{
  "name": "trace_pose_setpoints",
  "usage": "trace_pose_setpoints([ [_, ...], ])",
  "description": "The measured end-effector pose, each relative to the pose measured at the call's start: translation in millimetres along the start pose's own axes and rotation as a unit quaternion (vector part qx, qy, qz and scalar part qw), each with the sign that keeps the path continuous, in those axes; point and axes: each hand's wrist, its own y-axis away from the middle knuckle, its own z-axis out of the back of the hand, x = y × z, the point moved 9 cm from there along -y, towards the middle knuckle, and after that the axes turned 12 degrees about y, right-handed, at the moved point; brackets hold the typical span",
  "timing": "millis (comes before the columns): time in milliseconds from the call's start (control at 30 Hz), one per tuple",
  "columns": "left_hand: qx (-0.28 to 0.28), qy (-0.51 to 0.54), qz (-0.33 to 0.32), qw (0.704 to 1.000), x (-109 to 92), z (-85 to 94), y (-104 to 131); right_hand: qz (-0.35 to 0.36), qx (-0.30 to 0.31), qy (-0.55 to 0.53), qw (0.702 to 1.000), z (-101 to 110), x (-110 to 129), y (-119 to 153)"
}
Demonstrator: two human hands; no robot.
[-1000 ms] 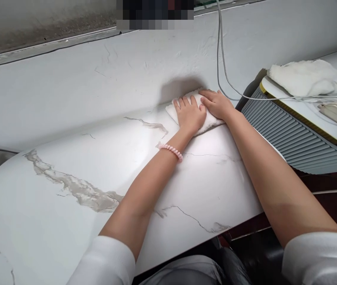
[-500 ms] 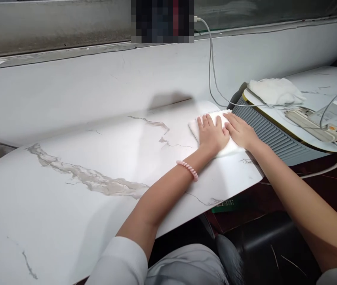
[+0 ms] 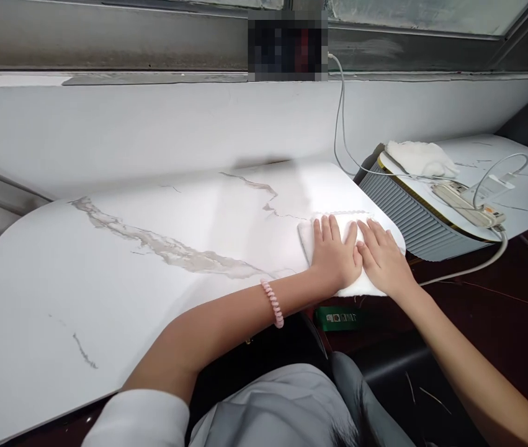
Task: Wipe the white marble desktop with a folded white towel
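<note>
A white cloth (image 3: 365, 283) lies flat at the near right edge of the white marbled table (image 3: 198, 217). My left hand (image 3: 335, 254) rests palm down on it, fingers stretched out, with a pink coil band (image 3: 272, 304) on the forearm. Right beside it, my right hand (image 3: 387, 257) presses flat on the cloth's right part, fingers extended and the thumbs close together. Neither hand grips the cloth; both palms cover much of its middle.
To the right, a ribbed-sided counter (image 3: 424, 217) carries a crumpled white cloth (image 3: 419, 159) and a power strip (image 3: 468, 203). A white cable (image 3: 342, 118) hangs from a blurred dark object (image 3: 288, 49) on the sill. A green box (image 3: 338, 318) sits below the table edge.
Both hands have slid the cloth toward me, from farther back on the table to its near edge. The view has also shifted slightly.
</note>
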Motion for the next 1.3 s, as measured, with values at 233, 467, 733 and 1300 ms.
trace_pose_setpoints([
  [233, 0.010, -0.016, 0.026, 0.999, 17.0, 9.2, 30.4, 0.034, 0.024, -0.026, 0.999, 7.5, 39.3, 5.5],
  [467, 0.028, -0.016, 0.054, 0.998, 39.8, 13.1, 13.2, 0.050, 0.010, -0.065, 0.997, 3.5, 49.7, -27.9],
  [733, -0.001, -0.003, 0.119, 0.993, 111.6, 32.3, -46.8, 0.068, 0.015, -0.080, 0.994, -13.8, 77.3, -126.1],
  [1300, -0.048, -0.040, 0.172, 0.983, 241.8, 86.4, -86.0, 0.109, 0.026, -0.112, 0.987, -21.9, 179.0, -241.7],
])
